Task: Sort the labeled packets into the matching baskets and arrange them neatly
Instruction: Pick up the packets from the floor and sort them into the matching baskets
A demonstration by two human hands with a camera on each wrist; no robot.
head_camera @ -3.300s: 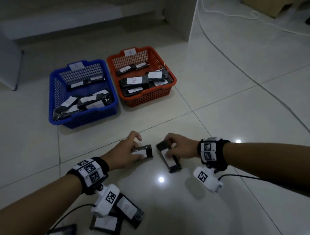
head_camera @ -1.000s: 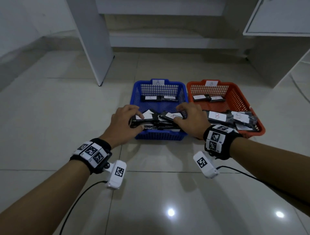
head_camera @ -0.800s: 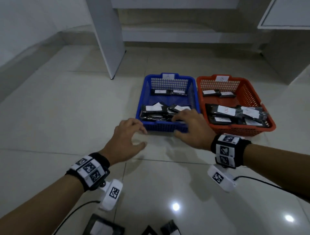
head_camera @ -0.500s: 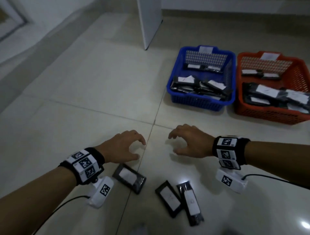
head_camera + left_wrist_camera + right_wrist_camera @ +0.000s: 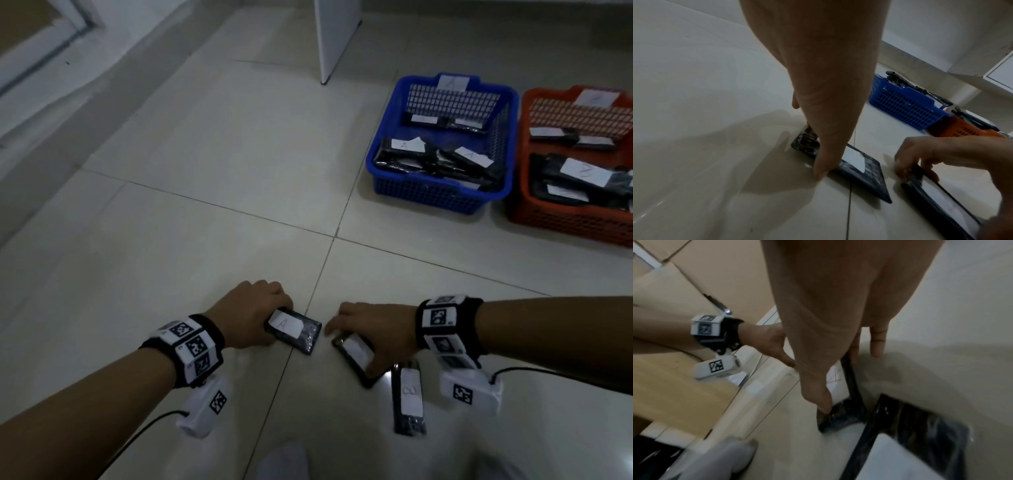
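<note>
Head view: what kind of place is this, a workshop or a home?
Probably an indoor room set up for recording, not clearly either. Work is on a glossy tiled floor, beside white furniture panels, with a blue basket and an orange basket.

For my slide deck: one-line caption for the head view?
Left hand grips packet A, right hand grips another packet; packet B lies beside.

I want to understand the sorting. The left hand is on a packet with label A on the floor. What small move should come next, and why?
Probably the left hand should lift the packet marked A off the floor and carry it toward the blue basket. Its fingers already pinch the packet's end, the label reads A, and that basket bears an A tag and holds other A packets.
</note>
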